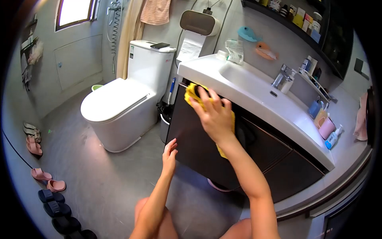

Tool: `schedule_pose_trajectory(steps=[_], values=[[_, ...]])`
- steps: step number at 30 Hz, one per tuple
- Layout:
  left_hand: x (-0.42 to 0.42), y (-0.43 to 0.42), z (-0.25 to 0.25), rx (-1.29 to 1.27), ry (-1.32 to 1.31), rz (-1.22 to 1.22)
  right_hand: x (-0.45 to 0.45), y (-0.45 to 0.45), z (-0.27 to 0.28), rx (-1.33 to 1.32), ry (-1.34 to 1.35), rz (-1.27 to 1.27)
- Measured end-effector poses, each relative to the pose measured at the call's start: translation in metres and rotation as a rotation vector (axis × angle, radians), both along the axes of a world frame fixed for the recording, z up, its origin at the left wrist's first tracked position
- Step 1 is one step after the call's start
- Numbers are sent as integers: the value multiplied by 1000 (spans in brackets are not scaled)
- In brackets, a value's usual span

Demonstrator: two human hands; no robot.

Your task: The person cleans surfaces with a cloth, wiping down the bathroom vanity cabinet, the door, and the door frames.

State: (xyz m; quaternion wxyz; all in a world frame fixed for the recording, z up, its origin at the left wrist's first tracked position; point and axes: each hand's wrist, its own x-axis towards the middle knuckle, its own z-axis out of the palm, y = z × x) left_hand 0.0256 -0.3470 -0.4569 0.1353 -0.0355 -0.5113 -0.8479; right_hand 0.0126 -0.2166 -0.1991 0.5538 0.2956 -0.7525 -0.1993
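Observation:
A yellow cloth (191, 94) is under my right hand (217, 115), pressed against the top left of the dark vanity cabinet (199, 147), just below the sink's rim. Part of the cloth hangs down behind my wrist, and a dark patch shows beside it. My right fingers are bent over the cloth. Lower down, my left hand (170, 156) is at the cabinet's left edge with its fingers loosely extended and nothing in them. Whether its fingertips touch the cabinet, I cannot tell. The white sink (254, 89) with a metal faucet (281, 75) sits on top of the cabinet.
A white toilet (119, 103) stands to the left, a phone (160, 45) on its tank. Between toilet and cabinet is a lined bin (164, 115). Bottles and cups, including a pink cup (327, 128), line the sink's right side. Slippers (55, 185) lie along the left wall.

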Motion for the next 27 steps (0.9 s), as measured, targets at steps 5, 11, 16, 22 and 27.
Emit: schedule_pose_trajectory(steps=[5,11,16,22,27], values=[[0,-7,-31,-236,-94,206,-36,-48,-70,82,24,34],[4,-10,-55,68,-309,235,-35,-30,-272,370,-239,174],[16,-33,-22,130,-261,69,-15,-10,-215,334,-324,165],[15,-38,-5,637,-58,-173,-1,-9,-19,-71,85,53],[8,-34,-5,864,-68,-319,-24,-32,-68,37,99,-41]])
